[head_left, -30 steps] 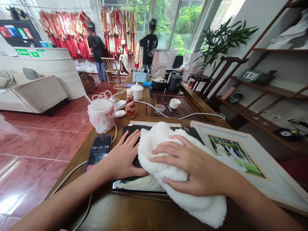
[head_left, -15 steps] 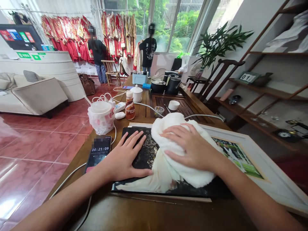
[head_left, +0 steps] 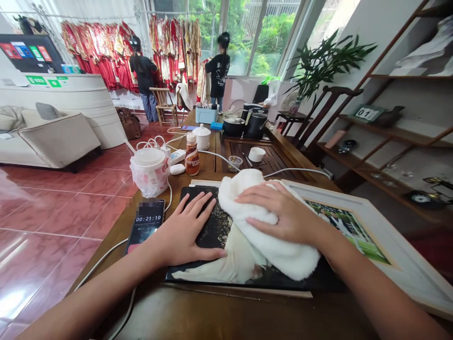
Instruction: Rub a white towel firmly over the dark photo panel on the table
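Observation:
My left hand (head_left: 187, 231) lies flat with fingers spread on the left part of a black panel (head_left: 208, 238). The panel has pale speckles and a cream, draped shape that looks like part of a printed dress. My right hand (head_left: 283, 212) is curled over a bunched white fluffy cloth (head_left: 244, 193), pressing it onto the panel. The cloth hides much of the panel's right half. Partly under the cloth and my right forearm is a white-framed photo (head_left: 354, 231) showing figures on grass.
Left of the panel lie a phone (head_left: 146, 224) running a timer and a white cable. Behind stand a plastic-wrapped tub (head_left: 149, 172), a brown-labelled bottle (head_left: 192, 156), a lidded white cup (head_left: 203, 137) and a small white bowl (head_left: 256, 154). Two people stand by hanging red garments (head_left: 106, 56).
My right hand and the white cloth have shifted slightly, the cloth's upper part lying a little lower and flatter. My left hand stays put. The far person near the window has turned a little.

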### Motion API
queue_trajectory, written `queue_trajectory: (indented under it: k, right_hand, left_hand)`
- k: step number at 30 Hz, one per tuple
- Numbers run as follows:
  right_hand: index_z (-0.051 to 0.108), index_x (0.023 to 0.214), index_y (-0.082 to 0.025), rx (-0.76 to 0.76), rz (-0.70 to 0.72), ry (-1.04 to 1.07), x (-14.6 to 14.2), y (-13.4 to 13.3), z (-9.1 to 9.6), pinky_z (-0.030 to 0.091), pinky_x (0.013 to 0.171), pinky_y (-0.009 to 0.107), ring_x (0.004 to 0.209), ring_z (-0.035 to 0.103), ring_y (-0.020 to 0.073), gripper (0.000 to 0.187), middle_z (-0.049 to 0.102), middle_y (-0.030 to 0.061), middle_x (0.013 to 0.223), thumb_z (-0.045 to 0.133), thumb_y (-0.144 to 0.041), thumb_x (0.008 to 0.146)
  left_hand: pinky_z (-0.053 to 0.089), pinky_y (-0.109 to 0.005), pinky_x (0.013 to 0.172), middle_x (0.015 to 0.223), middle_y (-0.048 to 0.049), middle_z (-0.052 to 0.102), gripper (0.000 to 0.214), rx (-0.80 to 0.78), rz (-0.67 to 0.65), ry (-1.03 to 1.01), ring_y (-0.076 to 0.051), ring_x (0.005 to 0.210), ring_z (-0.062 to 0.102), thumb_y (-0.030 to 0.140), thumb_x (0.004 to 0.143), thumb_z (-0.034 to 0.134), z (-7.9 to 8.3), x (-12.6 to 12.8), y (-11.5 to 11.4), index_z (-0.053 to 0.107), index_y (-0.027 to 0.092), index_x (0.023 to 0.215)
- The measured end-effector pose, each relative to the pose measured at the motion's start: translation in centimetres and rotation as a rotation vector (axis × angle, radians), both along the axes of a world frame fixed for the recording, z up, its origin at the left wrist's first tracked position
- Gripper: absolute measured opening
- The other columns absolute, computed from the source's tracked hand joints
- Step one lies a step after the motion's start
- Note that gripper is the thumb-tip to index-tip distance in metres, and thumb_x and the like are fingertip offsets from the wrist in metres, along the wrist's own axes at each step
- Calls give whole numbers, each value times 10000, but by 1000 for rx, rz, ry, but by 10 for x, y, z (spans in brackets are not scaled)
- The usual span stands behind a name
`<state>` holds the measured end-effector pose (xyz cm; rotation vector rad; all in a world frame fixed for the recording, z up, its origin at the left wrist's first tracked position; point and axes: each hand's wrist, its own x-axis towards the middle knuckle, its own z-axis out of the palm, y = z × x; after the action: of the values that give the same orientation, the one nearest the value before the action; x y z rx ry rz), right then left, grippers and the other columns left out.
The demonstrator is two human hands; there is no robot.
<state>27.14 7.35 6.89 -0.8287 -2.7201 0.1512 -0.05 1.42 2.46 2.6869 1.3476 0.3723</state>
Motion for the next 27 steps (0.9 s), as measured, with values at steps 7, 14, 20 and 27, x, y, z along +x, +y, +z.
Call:
queue_trajectory:
  k: [7, 14, 20, 27]
  right_hand:
    - [562, 1289, -265, 70, -66, -44, -3, -5, -1, 267, 1017, 564, 1200, 525, 313, 471, 610, 100, 1289, 582, -441, 853]
    - [545, 1312, -268, -106, 211, -72, -25, -50, 10, 142, 1113, 536, 1195, 530, 276, 521, 613, 81, 1290, 596, -443, 824]
    - [598, 1238, -304, -88, 152, -31, -15, -29, 6, 213, 1089, 496, 1178, 560, 245, 420, 632, 47, 1264, 607, -438, 841]
    - [588, 1263, -264, 102, -135, -58, 1, 0, 1, 346, 974, 534, 1154, 565, 302, 411, 643, 99, 1248, 510, -449, 904]
  left_hand:
    - [110, -557, 1198, 1600, -150, 213, 1026, 8, -9, -23, -346, 1480, 146, 812, 808, 452, -1, -2, -1, 196, 156, 1554]
    - [153, -574, 1182, 1571, -155, 290, 892, 30, -41, -23, -356, 1470, 185, 704, 804, 591, -3, -1, 2, 349, 200, 1498]
    - [131, -562, 1190, 1580, -166, 265, 920, 12, -22, -5, -343, 1478, 162, 746, 814, 536, -1, 1, 1, 331, 176, 1507]
    - [126, -550, 1197, 1598, -140, 229, 1020, 24, -10, -34, -346, 1478, 157, 804, 806, 470, -1, -2, -1, 185, 176, 1558]
